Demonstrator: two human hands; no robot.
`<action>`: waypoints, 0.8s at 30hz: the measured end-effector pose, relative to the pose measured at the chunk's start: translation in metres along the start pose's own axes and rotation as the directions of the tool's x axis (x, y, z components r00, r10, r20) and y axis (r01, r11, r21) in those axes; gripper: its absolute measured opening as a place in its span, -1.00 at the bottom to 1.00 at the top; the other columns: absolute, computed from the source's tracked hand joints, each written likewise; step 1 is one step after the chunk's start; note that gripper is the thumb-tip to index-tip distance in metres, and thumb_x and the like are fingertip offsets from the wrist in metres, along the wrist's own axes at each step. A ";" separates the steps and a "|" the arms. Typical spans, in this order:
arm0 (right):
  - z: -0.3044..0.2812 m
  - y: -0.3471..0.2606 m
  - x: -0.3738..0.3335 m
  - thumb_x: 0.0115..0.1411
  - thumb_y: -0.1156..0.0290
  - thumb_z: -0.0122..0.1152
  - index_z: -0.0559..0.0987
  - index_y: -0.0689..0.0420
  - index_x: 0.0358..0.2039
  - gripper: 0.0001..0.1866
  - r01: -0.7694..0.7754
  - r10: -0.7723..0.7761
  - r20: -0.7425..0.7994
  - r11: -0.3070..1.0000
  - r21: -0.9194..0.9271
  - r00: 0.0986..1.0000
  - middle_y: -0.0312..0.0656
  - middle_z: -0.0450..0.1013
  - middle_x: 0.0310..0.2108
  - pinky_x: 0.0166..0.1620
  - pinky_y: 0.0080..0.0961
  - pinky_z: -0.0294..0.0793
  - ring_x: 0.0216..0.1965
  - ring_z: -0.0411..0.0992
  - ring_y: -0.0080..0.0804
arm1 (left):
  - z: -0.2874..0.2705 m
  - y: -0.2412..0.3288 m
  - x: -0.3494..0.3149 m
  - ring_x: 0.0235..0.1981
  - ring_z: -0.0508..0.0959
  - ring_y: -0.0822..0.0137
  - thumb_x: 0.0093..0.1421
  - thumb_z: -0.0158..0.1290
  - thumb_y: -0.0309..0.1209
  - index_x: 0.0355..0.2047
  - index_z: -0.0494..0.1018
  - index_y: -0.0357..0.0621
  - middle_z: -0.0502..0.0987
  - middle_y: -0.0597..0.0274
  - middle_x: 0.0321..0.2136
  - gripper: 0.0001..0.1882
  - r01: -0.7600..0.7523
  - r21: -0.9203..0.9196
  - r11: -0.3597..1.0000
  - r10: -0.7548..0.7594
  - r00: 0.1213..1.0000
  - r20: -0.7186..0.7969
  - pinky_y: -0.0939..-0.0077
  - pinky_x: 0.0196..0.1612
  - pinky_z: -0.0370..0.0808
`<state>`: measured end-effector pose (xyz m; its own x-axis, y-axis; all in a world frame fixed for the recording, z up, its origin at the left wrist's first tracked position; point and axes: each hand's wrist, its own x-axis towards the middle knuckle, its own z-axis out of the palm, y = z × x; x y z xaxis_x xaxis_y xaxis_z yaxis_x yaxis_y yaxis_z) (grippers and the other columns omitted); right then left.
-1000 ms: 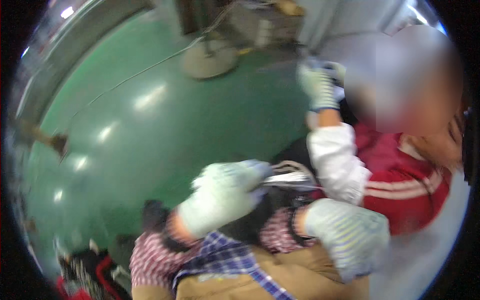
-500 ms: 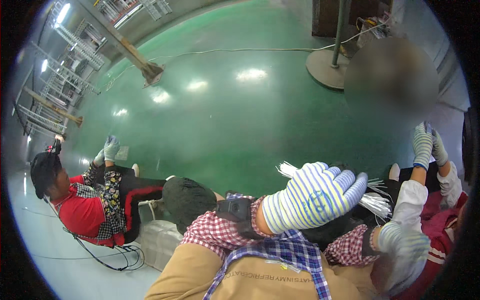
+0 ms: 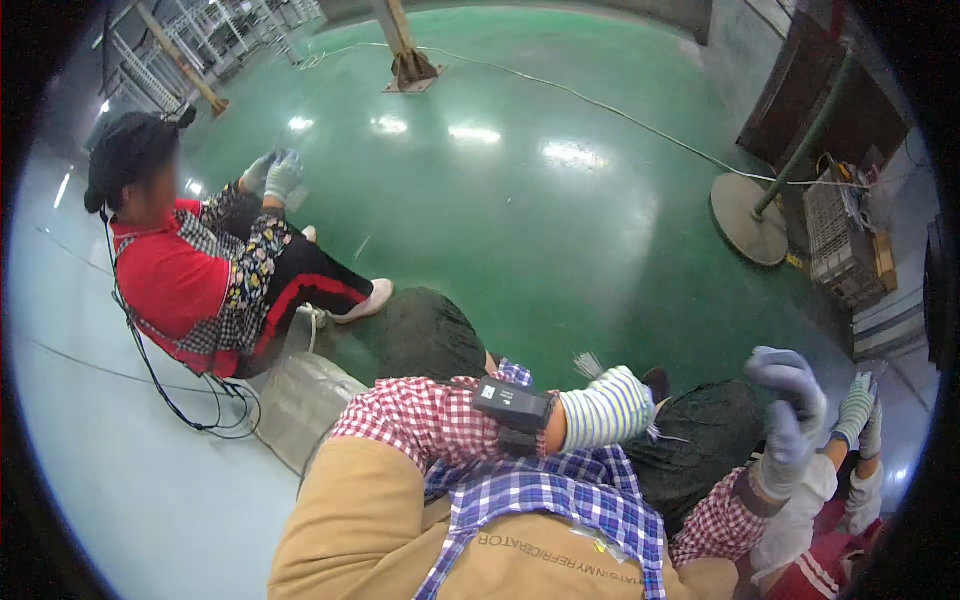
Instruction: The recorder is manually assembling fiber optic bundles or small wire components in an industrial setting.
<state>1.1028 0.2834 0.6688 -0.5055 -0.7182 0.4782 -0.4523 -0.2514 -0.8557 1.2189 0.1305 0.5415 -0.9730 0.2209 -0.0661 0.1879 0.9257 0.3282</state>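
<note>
My left hand (image 3: 606, 410), in a striped knit glove, is closed around a bundle of thin white strips (image 3: 590, 366) low over my lap. The strips' ends stick out on both sides of the fist; the middle is hidden by the glove. My right hand (image 3: 788, 425), also gloved, is raised at the right over my dark-covered knee. Its fingers are bent and stand apart from the thumb, with nothing visible between them. A black box-shaped device (image 3: 512, 403) is strapped to my left wrist.
To the left sits a co-worker in red (image 3: 185, 270), gloved hands together. Close on my right, another person's gloved hands (image 3: 858, 415) meet. Beyond lie a green floor (image 3: 480, 230), a cable, a round-based stand (image 3: 748, 220) and a grey crate (image 3: 840, 235). A wrapped block (image 3: 305, 400) is beside me.
The view has swung round. My left hand has drawn down and in with the strips, turning its palm side away. My right hand, low and blurred before, has come up with bent fingers.
</note>
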 end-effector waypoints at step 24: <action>0.194 -0.038 -0.003 -0.06 0.34 0.05 0.52 0.13 -0.27 -0.70 0.867 -0.548 0.825 0.469 0.167 0.138 -0.13 0.45 -0.09 0.00 -0.39 0.37 -0.07 0.41 -0.26 | -0.039 -0.023 -0.083 -0.61 0.51 0.16 -0.06 0.00 -0.39 -0.50 0.51 -0.33 0.51 -0.05 -0.60 -0.78 0.165 -0.080 0.983 -0.180 0.946 -0.270 0.23 -0.54 0.40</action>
<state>1.2637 0.1689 0.6617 0.7844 -0.4968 0.3713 -0.5282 -0.8489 -0.0198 1.2896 0.0791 0.5767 -0.9904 -0.0408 0.1322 0.0137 0.9219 0.3871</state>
